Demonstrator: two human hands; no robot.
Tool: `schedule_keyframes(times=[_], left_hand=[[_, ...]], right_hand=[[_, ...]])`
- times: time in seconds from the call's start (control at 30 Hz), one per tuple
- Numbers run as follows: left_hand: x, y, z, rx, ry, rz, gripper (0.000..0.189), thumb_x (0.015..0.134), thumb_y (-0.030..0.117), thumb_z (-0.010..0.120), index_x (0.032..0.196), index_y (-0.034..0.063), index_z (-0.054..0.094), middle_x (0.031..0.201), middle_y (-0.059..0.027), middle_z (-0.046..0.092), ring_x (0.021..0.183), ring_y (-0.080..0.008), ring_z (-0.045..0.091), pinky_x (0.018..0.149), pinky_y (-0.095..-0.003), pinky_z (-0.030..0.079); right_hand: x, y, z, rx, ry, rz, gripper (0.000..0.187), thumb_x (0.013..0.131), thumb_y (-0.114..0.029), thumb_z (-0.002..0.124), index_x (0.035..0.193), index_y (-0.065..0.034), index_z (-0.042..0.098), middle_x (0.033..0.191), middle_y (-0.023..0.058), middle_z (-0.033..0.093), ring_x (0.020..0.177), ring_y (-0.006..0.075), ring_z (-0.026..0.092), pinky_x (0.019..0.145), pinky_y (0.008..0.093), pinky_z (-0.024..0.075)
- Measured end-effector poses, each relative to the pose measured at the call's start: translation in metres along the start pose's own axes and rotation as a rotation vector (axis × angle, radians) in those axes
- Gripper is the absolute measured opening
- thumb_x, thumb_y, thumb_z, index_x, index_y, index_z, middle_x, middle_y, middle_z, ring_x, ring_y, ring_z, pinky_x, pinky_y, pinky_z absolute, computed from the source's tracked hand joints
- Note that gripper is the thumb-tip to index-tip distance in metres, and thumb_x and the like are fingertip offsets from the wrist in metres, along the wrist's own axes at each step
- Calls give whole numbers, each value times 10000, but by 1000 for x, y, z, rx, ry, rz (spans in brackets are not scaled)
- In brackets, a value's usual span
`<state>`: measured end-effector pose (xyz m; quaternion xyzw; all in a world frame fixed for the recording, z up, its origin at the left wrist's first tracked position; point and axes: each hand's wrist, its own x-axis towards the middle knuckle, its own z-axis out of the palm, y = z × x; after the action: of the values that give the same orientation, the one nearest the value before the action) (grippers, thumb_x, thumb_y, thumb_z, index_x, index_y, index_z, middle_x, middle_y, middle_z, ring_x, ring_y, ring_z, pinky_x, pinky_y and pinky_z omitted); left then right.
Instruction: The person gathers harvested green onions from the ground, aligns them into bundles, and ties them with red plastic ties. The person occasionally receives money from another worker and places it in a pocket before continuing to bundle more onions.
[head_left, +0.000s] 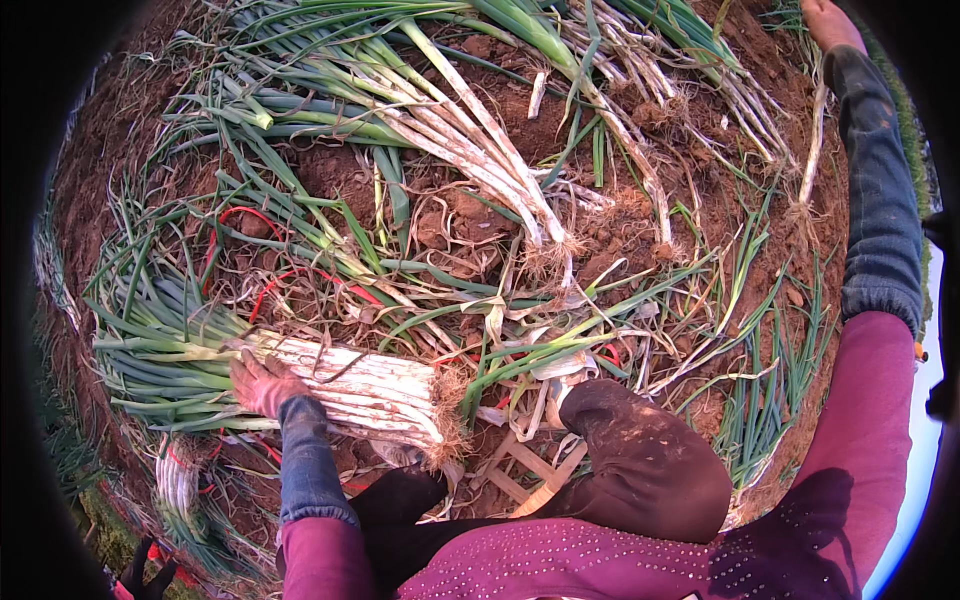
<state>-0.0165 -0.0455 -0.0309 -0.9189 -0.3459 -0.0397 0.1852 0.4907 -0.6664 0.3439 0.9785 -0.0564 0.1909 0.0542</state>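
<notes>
A thick bundle of green onions (360, 382) lies across my left side, white stalks and trimmed-looking root ends to the right, green leaves to the left. On top of it, where white turns to green, rests my left hand (262, 382), fingers spread over the stalks. My right arm is stretched far out to the upper right. At the picture's rim my right hand (831, 26) is partly cut off, near the leafy end of a single long green onion (814, 150); whether it grips this cannot be made out. Loose green onions (465, 142) lie ahead with roots towards me.
Red ties (277, 289) lie among dry leaves on the brown soil (330, 176). A small wooden stool (532, 461) stands between my legs. A tied bundle (178, 476) lies lower left, near another person's dark-gloved hand (142, 574). More green onions (757, 127) lie upper right.
</notes>
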Motion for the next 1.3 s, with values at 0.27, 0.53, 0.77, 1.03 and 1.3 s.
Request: schedule_keyframes(times=[0.27,0.53,0.77,1.03,1.3], left_hand=[[2,5,-4,-43,21,25,521,1021,426,529,1450,131,555,1557,-135,461,1425,-342,407,1211,-501,245],[-1,-1,-2,-51,75,78,516,1030,431,512,1437,118,564,1531,-150,487,1395,-348,442,1188,-506,284],[0,4,-2,-51,57,20,500,1037,426,503,1430,125,575,1547,-133,475,1407,-335,435,1201,-492,270],[1,1,-1,-67,61,51,521,1013,402,548,1432,93,564,1533,-160,478,1389,-352,445,1191,-506,278],[1,-1,-1,-61,61,40,532,1009,387,559,1444,80,552,1541,-149,473,1411,-338,425,1198,-502,256]], right_hand=[[-297,-107,217,551,-1248,-141,697,958,-574,591,1386,-23,597,1350,230,629,1263,351,597,1086,409,451],[-318,-107,232,804,-1207,89,549,897,-422,665,1236,10,682,1129,183,726,1055,284,688,953,376,501],[-292,-90,205,867,-1216,-46,491,876,-351,631,1183,30,675,1007,181,719,919,255,686,872,361,524],[-279,-79,175,856,-1160,163,388,899,-203,588,1209,26,643,972,144,700,883,187,691,830,355,553],[-345,-42,187,1098,-1309,426,426,966,-204,566,1311,45,578,896,120,698,642,131,649,573,269,541]])
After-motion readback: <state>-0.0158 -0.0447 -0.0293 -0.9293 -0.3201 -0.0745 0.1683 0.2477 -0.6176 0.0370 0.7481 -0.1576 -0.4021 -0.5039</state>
